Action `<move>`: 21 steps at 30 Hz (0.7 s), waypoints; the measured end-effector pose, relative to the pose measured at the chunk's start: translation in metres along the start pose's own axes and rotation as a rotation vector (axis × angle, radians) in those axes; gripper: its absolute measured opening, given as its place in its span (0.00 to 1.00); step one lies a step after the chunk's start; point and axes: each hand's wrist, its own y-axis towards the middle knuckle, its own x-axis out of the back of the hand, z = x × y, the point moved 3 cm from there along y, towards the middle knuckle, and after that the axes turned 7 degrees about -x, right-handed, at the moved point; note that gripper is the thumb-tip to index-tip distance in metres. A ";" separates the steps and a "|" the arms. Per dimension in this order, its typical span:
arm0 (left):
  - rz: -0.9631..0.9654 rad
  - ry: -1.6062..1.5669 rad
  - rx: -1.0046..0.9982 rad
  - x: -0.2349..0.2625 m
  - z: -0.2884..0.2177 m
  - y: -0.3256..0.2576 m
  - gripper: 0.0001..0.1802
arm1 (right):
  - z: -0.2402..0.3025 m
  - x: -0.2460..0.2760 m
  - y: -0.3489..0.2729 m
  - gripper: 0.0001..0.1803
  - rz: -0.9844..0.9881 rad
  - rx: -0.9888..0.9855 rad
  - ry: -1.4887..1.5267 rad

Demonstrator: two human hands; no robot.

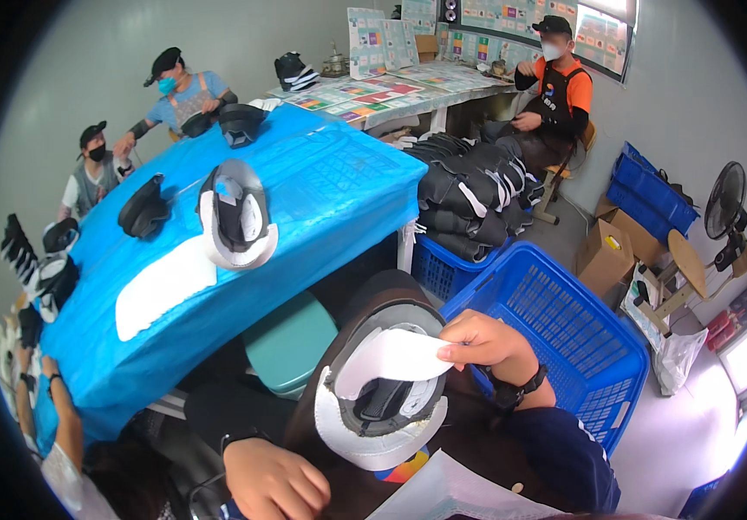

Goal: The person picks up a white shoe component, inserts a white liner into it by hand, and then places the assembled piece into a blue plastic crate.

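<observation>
An upturned dark cap (379, 406) with a grey inner band lies in my lap, its opening facing up. A white curved rim piece (365, 448) runs along its near side. Between thumb and fingers, my right hand (482, 340) pinches one end of a white crescent-shaped piece (391, 357), which lies across the cap's far side. My left hand (276, 479) is lower left of the cap and apart from it, fingers loosely curled with nothing seen in them. Ahead on the blue-covered table (339, 186) sits another upturned cap (236, 212) with a white rim, beside white curved pieces (161, 290).
A blue plastic basket (555, 329) stands right of my lap; behind it dark caps (469, 191) are piled over another basket. A teal stool (291, 342) is under the table. Co-workers sit along the far left and back right (555, 95). A fan (725, 201) and cartons (603, 256) stand right.
</observation>
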 end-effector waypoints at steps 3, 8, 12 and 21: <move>-0.305 0.040 0.030 0.003 0.008 -0.037 0.09 | -0.006 0.006 0.000 0.17 -0.192 -0.053 -0.035; -0.772 0.541 0.581 0.000 0.017 -0.066 0.26 | -0.016 0.010 0.002 0.17 -0.449 -0.200 -0.063; -0.767 1.025 0.841 -0.001 0.027 -0.065 0.39 | -0.026 0.005 0.004 0.19 -0.528 -0.270 -0.124; -0.434 0.658 0.672 -0.001 0.033 -0.061 0.23 | -0.022 0.006 0.000 0.17 -0.598 -0.312 -0.075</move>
